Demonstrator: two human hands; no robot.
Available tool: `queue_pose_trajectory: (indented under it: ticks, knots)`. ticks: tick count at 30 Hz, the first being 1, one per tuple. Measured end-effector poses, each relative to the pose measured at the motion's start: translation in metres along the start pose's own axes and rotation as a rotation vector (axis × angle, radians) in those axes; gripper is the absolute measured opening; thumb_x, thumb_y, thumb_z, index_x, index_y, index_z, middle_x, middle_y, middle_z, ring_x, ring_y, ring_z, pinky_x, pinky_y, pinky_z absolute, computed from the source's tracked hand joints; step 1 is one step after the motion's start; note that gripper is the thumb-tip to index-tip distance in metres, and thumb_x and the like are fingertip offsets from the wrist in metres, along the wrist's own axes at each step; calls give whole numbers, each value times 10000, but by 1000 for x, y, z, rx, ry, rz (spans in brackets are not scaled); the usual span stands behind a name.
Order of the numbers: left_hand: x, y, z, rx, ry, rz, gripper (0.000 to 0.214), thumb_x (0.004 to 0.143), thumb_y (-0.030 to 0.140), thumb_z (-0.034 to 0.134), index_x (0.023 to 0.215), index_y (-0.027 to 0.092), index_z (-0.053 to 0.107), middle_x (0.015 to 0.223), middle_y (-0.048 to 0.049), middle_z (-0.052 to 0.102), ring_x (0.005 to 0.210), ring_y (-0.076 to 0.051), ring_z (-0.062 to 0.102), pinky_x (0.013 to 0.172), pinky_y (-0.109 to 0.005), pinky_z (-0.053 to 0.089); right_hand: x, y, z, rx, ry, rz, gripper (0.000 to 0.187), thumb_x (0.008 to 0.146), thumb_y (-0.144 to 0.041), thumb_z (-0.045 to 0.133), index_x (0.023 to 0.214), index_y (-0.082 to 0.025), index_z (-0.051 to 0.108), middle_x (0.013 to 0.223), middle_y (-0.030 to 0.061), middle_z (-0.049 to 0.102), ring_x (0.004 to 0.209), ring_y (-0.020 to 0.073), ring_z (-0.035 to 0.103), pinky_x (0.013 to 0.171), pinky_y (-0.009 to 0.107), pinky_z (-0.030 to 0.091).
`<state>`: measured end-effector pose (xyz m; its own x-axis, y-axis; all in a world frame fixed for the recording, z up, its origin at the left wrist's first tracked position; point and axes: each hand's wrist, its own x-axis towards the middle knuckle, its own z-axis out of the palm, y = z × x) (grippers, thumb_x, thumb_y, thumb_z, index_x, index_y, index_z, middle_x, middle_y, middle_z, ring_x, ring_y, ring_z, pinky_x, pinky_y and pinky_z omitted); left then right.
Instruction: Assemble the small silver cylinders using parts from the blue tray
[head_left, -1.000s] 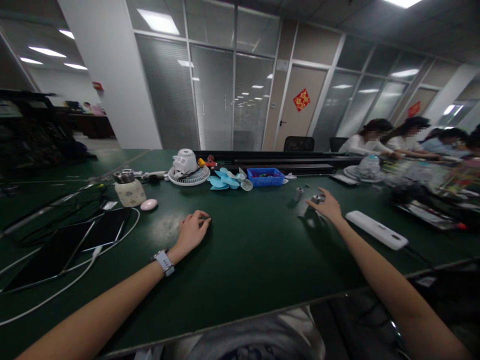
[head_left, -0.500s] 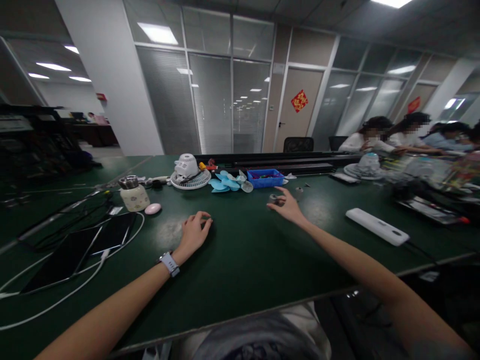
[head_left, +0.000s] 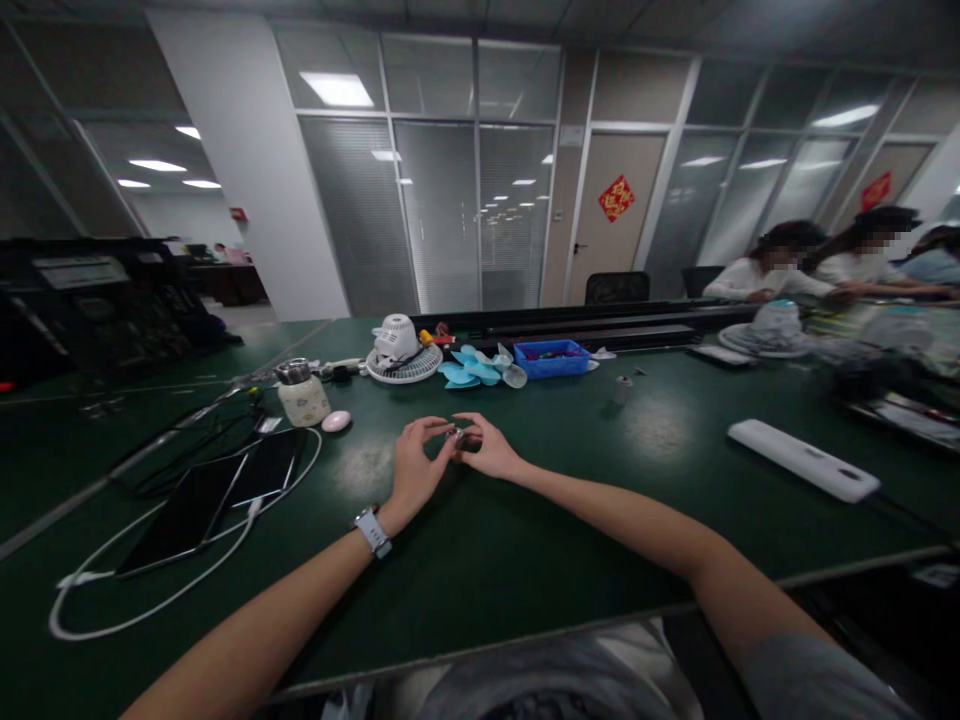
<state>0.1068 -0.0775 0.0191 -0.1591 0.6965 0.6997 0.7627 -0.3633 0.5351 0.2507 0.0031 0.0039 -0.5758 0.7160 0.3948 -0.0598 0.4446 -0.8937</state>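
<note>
In front of me my left hand [head_left: 420, 462] and my right hand [head_left: 486, 446] meet over the table, thumbs and fingertips curled inward. Between them is a small shiny grey metal part [head_left: 456, 435], mostly covered by fingers, so its exact kind does not show. My right hand pinches it from the right, while the left fingertips close on it from the other side. A small grey metal cylinder [head_left: 622, 390] stands on the table to the right of my hands. A watch with a pale strap [head_left: 372, 531] is on my left wrist.
Beyond my hands are a white fan body [head_left: 396, 340], blue fan blades [head_left: 472, 367] and a blue tray [head_left: 553, 359]. At left sit a cream bottle [head_left: 303, 398], a pink oval object [head_left: 337, 421] and cabled tablets [head_left: 184, 515]. A white power strip [head_left: 802, 459] lies right. Other people sit far right.
My right hand has moved left from beside the small metal pieces, carrying one to my left hand. My left hand has shifted to meet it, and the view has turned slightly.
</note>
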Motion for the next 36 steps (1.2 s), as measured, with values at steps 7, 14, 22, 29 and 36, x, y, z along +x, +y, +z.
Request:
queue_pose_trajectory:
  ticks: [7, 14, 22, 29, 36]
  knots:
    - [12, -5, 9, -161, 24, -121, 325, 787, 359, 690, 1044, 222, 543, 964, -53, 713, 996, -229, 682, 917, -400, 487, -6, 0, 2, -125, 39, -54, 547, 705, -239, 748, 1200, -188, 520, 1042, 73, 700, 957, 200, 679, 891, 379, 532]
    - [17, -12, -6, -173, 56, -231, 385, 759, 408, 697, 1048, 216, 532, 1016, -70, 709, 946, -228, 708, 863, -376, 525, -6, -2, 1, -149, 36, -12, 449, 700, -246, 768, 1113, -175, 604, 1099, 86, 695, 995, 204, 670, 916, 387, 530]
    - [4, -22, -9, -32, -370, -361, 410, 793, 388, 638, 1146, 213, 525, 914, -79, 770, 1026, -281, 689, 900, -432, 493, -5, -3, -21, -30, 156, 117, 436, 678, -234, 791, 1081, -164, 642, 1058, 104, 717, 988, 214, 682, 928, 409, 532]
    - [4, -14, -9, -15, -368, -338, 379, 794, 373, 636, 1134, 232, 549, 927, -37, 776, 1025, -253, 692, 899, -389, 485, -38, 2, -179, -447, 612, -27, 474, 686, -371, 754, 1081, -130, 652, 1048, 133, 713, 932, 231, 681, 912, 420, 522]
    - [6, -15, -10, 73, -375, -310, 339, 806, 383, 620, 1104, 232, 562, 908, -41, 778, 1027, -265, 686, 889, -410, 481, -82, 20, -299, -763, 1157, 407, 428, 658, -316, 741, 1035, -134, 649, 969, 155, 712, 907, 282, 670, 834, 445, 523]
